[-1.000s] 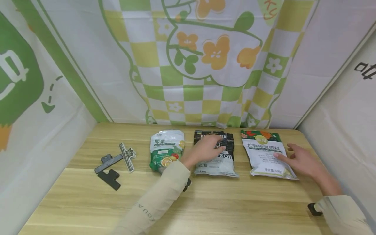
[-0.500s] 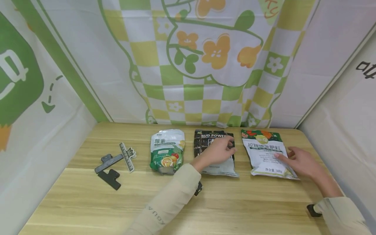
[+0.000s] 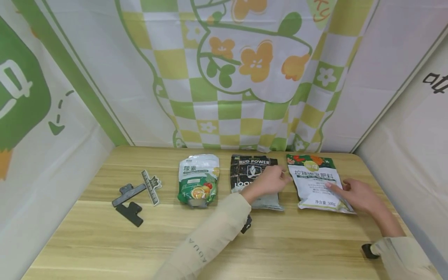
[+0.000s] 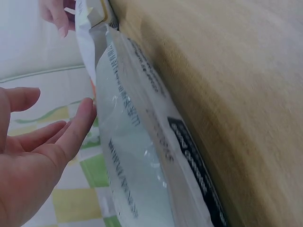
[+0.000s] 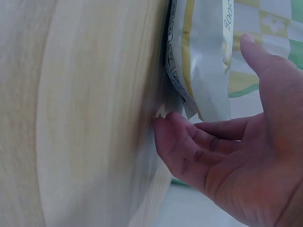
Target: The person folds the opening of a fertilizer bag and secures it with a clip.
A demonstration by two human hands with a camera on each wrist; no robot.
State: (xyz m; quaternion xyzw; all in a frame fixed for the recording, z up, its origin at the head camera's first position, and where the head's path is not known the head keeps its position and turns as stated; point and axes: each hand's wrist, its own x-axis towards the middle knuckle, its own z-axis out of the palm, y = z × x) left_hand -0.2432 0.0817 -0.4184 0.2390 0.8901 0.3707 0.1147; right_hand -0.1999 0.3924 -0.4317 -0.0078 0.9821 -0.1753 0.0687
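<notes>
At the left of the wooden table [image 3: 105, 241], a dark grey spring clip [image 3: 129, 193] and a black one [image 3: 130, 213] lie beside a piano-key clip [image 3: 151, 187]; they are well apart from both hands and look unlikely to be disturbed. The urea pouch [image 3: 197, 181], white above and green with printed fruit below, lies face up next to them. The left forearm passes low in front of it, so a sleeve could nudge its bottom edge. The left hand [image 3: 267, 181] is over the right side of the BUD POWER pouch [image 3: 243, 171], fingers loosely extended and gripping nothing; whether a fingertip touches the film I cannot tell. If the wrist dropped, it could drag that pouch askew. It is black above, pale grey below, plump and shiny. Rightmost lies the 500g fertilizer pouch [image 3: 316, 186], with the right hand [image 3: 358, 196] at its right edge: thumb straight over the front, fingers part-bent near the lower corner, no firm pinch visible. A one-sided push would probably swing it toward the left hand, and the slick film might slip. It looks well filled, mostly white under a green floral top, with yellow trim at its creased bottom seam.
</notes>
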